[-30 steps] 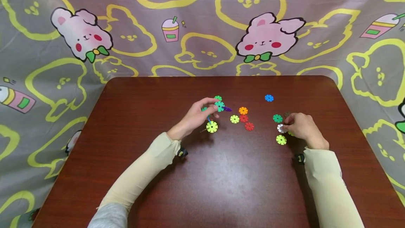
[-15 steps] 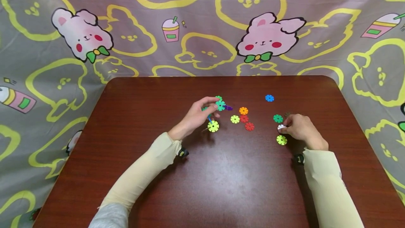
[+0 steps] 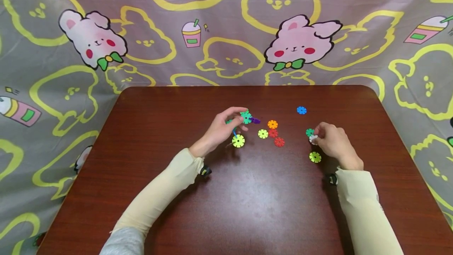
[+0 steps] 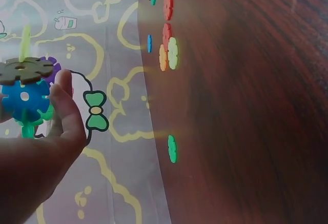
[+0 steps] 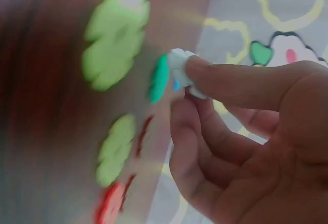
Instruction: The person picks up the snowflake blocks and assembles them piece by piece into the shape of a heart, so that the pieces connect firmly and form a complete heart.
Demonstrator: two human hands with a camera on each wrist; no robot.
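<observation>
My left hand grips a cluster of joined, notched plastic snowflake discs above the table. In the left wrist view the cluster shows a blue disc, a brown disc, a purple disc and green ones; the fingers hide part of it. A yellow-green disc hangs at its near end. Farther right, my right hand pinches a white snowflake disc between thumb and fingers. In the right wrist view the white disc is off the table, near a green disc.
Between the hands lie an orange disc, a yellow-green disc and two red discs. A blue disc lies toward the back, and another yellow-green disc in front of the right hand. Patterned cloth hangs behind the table.
The right hand has picked up the white disc and moved it slightly left and away from me, over the green disc's edge. The left hand with its cluster has barely shifted.
</observation>
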